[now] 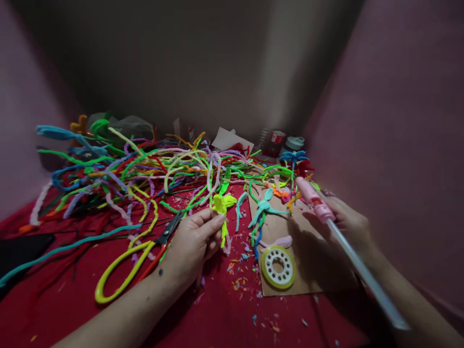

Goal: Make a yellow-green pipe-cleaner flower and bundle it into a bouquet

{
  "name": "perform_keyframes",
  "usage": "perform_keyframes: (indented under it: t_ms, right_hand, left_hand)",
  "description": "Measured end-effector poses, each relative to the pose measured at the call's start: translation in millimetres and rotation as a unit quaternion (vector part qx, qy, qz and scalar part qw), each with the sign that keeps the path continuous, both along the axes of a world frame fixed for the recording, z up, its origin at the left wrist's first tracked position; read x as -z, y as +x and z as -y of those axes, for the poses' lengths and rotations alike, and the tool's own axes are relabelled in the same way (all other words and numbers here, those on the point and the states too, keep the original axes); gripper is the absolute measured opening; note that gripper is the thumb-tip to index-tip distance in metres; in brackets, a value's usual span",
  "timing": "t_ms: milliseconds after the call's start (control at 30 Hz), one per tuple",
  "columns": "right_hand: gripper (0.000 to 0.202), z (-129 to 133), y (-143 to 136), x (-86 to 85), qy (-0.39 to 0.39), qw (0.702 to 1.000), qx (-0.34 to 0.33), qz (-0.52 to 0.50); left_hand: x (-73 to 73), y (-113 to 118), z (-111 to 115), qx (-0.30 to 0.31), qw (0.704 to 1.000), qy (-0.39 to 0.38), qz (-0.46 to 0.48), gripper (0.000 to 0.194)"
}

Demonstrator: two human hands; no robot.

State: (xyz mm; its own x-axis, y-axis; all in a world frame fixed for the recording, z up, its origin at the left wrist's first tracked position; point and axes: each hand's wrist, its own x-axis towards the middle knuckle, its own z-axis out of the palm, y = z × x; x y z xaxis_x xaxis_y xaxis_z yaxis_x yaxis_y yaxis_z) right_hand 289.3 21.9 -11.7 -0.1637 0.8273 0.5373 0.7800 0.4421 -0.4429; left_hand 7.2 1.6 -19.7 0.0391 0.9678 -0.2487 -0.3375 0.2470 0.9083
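My left hand [195, 239] pinches a small yellow pipe-cleaner flower [224, 205] between thumb and fingers, over the red cloth. In my right hand [350, 222] is a pink hot glue gun [313, 198], with a long clear glue stick [369, 275] jutting from its back end toward me. The gun's tip points away, near the red and blue pipe-cleaner flowers [294, 157]. Between my hands a turquoise pipe-cleaner piece [266, 207] lies on the cardboard [308, 261]. Yellow-handled scissors [125, 270] rest beside my left hand, which partly covers them.
A large tangle of coloured pipe cleaners [145, 164] spreads over the back left. A tape roll [278, 267] lies on the cardboard. Fuzz scraps dot the red cloth [224, 314]. A dark flat object [25, 256] is at the left edge; a labelled bottle [277, 140] stands at the back.
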Motion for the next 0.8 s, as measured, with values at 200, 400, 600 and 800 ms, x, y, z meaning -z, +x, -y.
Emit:
perform_keyframes:
  t_ms: [200, 400, 600, 800]
  right_hand:
    - [0.029, 22.4, 47.0, 25.0, -0.088, 0.954, 0.156, 0.239]
    - [0.034, 24.9, 58.1, 19.4, -0.143, 0.929, 0.170, 0.296]
    - [0.027, 9.9, 29.9, -20.9, -0.070, 0.917, 0.182, 0.348]
    - [0.028, -66.9, -34.3, -52.4, -0.179, 0.879, 0.089, 0.433]
  left_hand:
    - [2.2, -0.5, -1.3, 0.003, 1.000, -0.004, -0.016, 0.032]
    - [3.4, -2.1, -2.5, 0.004, 1.000, -0.012, -0.024, 0.033]
    - [1.8, -0.5, -2.0, -0.011, 1.000, -0.023, -0.013, 0.033]
    - [2.3, -0.8, -1.6, -0.004, 1.000, -0.018, -0.014, 0.033]
